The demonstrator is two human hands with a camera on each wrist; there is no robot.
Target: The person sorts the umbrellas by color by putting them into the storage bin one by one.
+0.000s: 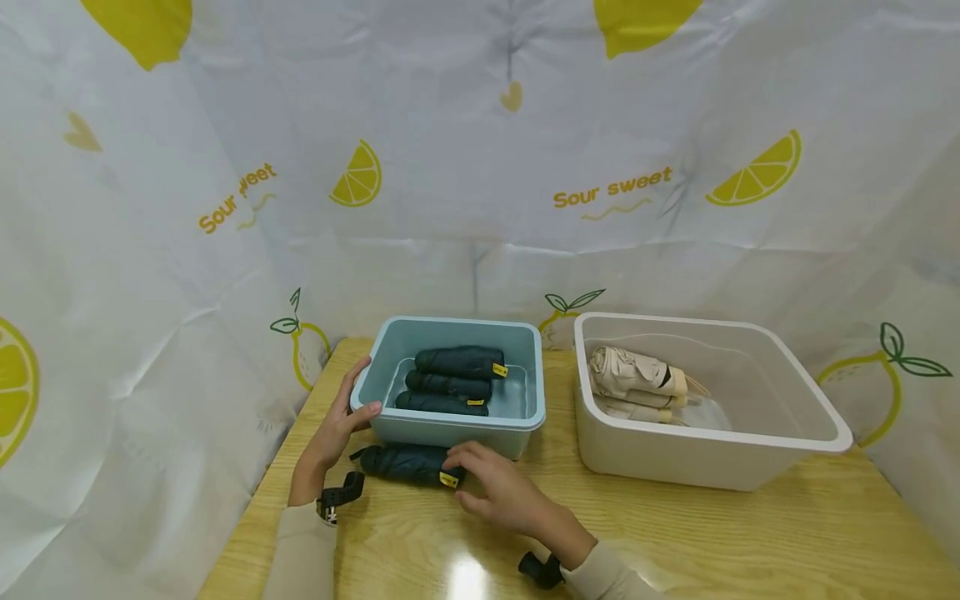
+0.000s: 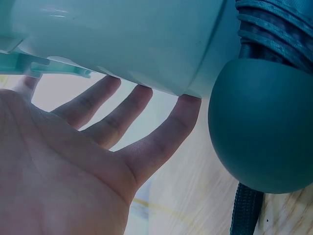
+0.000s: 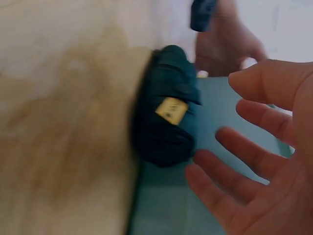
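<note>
My left hand (image 1: 339,423) rests against the left side of a light blue bin (image 1: 453,423), its thumb over the rim and its fairly straight fingertips touching the outer wall (image 2: 112,44). In front of that bin lies a dark folded umbrella (image 1: 401,464) with a yellow tag; its rounded end (image 2: 261,127) and strap show in the left wrist view. Over the umbrella's tagged end is my right hand (image 1: 498,490), fingers loosely bent and spread. The right wrist view shows these fingers (image 3: 239,181) beside the umbrella (image 3: 168,107), with nothing held.
Inside the blue bin are three similar dark umbrellas (image 1: 457,362), side by side. To the right stands a larger white bin (image 1: 675,454) with several beige folded umbrellas (image 1: 633,372) at its left end. A lemon-print curtain (image 1: 465,200) hangs behind the wooden table (image 1: 630,517).
</note>
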